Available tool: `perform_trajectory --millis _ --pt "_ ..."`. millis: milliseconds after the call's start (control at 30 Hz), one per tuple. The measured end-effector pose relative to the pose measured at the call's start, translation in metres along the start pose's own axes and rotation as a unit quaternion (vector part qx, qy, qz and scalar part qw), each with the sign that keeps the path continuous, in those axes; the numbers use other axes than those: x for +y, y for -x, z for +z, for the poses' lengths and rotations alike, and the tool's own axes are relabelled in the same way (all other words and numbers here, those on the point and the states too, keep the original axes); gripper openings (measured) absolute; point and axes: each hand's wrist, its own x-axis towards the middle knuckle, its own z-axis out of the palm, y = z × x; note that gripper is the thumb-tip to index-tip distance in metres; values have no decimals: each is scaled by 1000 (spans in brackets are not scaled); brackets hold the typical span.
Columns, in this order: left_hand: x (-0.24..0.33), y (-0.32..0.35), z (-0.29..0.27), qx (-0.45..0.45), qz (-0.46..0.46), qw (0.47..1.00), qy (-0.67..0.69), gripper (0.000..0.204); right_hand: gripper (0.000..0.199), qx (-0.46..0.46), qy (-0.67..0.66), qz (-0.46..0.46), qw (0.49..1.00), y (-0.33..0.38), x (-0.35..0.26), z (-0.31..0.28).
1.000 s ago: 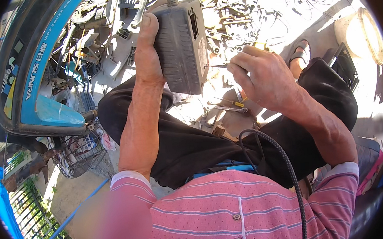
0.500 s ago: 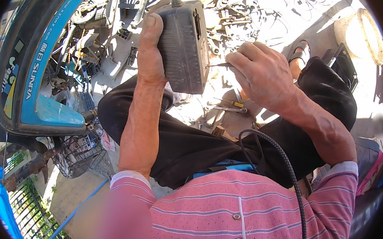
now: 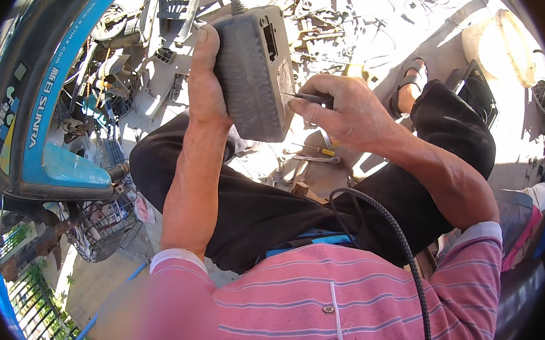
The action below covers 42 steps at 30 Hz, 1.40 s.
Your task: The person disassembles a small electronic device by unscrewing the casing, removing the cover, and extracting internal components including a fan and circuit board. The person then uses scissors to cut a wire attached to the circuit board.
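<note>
A black ribbed power adapter (image 3: 249,84), shaped like a battery charger, is held upright in front of me with its cord leaving the top. My left hand (image 3: 206,88) is closed around its left side, thumb up along the edge; the other fingers are hidden behind it. In my right hand (image 3: 351,111) a thin-tipped tool with a dark handle (image 3: 310,98) is pinched between thumb and fingers. Its tip points left at the lower part of the adapter's right face, below a rectangular socket opening. Whether the tip touches the face I cannot tell.
Below the adapter lie a yellow-handled screwdriver (image 3: 312,147) and a wrench (image 3: 317,159). Scrap parts (image 3: 330,19) litter the ground beyond. A blue and black vehicle part (image 3: 61,91) stands at left, near a wire basket (image 3: 103,230). A braided cable (image 3: 397,224) crosses my lap.
The adapter has turned slightly, showing more of its socket face. My right hand has shifted left and re-angled, so more of the tool's dark handle shows.
</note>
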Motion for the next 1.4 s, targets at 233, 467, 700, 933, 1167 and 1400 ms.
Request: perform_trajectory --millis 233,467,700,933,1167,1400 --pt "-5 -1 13 -17 -7 999 33 66 24 13 -5 -18 1000 2 10 1" --pt "-4 -6 -1 -4 -25 1000 16 70 24 88 65 -122 986 -3 19 10" --pt "2 -7 2 19 -24 1000 2 72 31 40 60 -42 996 -9 9 1" --pt "-2 -5 8 16 -23 999 42 66 25 28 18 -42 999 -4 10 0" --pt "4 0 23 21 -55 998 24 61 22 135 80 -172 973 6 19 6" --pt "21 5 22 -40 -48 997 48 63 27 121 0 -75 990 21 0 -5"
